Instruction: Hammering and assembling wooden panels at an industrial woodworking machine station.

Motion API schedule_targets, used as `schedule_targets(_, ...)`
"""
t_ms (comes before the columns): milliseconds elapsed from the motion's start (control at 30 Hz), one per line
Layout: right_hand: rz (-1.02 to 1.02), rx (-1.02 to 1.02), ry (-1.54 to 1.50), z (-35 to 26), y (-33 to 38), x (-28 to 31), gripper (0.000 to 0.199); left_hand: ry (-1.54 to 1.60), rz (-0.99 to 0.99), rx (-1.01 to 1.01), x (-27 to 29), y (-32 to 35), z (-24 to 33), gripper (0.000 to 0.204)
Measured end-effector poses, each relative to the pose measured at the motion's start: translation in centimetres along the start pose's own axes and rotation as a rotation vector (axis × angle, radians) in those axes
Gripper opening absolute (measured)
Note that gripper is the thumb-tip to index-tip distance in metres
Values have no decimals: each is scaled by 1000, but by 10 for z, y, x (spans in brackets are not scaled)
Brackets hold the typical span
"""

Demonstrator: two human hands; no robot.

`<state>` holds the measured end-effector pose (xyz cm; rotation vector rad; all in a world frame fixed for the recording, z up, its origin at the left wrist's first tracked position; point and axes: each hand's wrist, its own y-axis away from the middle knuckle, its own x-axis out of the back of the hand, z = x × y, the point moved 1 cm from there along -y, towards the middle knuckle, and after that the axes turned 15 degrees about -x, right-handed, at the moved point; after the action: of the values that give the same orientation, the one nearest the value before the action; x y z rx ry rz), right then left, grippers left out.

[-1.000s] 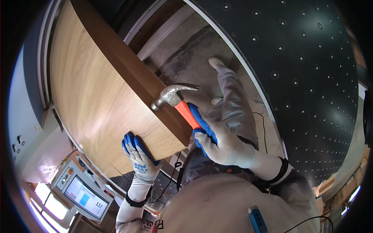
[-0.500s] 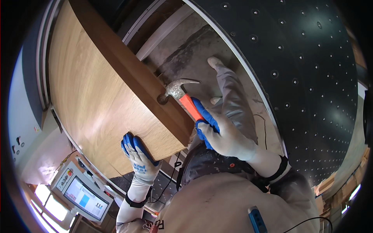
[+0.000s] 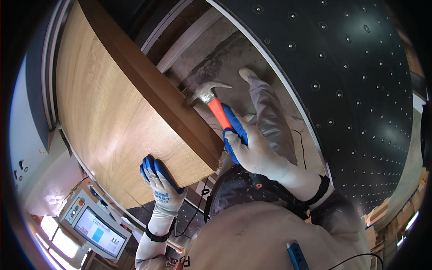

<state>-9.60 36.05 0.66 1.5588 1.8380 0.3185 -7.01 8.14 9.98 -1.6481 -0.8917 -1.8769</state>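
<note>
My right hand [image 3: 254, 146], in a white glove with blue coating, is closed round the orange handle of a claw hammer [image 3: 219, 113]. The metal hammer head, a little blurred, is at the brown edge [image 3: 155, 92] of a wood-grain panel [image 3: 117, 121]; I cannot tell whether it touches. In a matching glove, my left hand [image 3: 164, 182] lies with fingers stretched out on the panel's top near its closest corner. The thumb side runs along the panel's near edge.
To the right curves a black table [image 3: 360, 103] dotted with small metal balls. My leg [image 3: 270, 108] stands on the concrete floor between table and panel. At lower left is a control screen [image 3: 99, 231] with buttons. A thin black cable [image 3: 196, 211] hangs beside my left hand.
My right hand and the hammer have shifted slightly left and up in the picture, the hammer head moving along the panel's edge. The left hand stays in place.
</note>
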Motion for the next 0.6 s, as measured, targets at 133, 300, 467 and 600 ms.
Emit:
schedule_targets(133,-5,-29,110,-1,-2,-1,54,-1,0,3,0,0,0,107)
schedule_targets(300,122,-10,151,3,-5,-3,52,5,9,2,2,-2,1,106)
schedule_targets(467,19,-73,-28,-8,-7,-1,52,9,2,15,1,0,2,108)
schedule_targets(600,-34,34,51,-5,-14,-1,57,33,-6,8,-2,0,2,108)
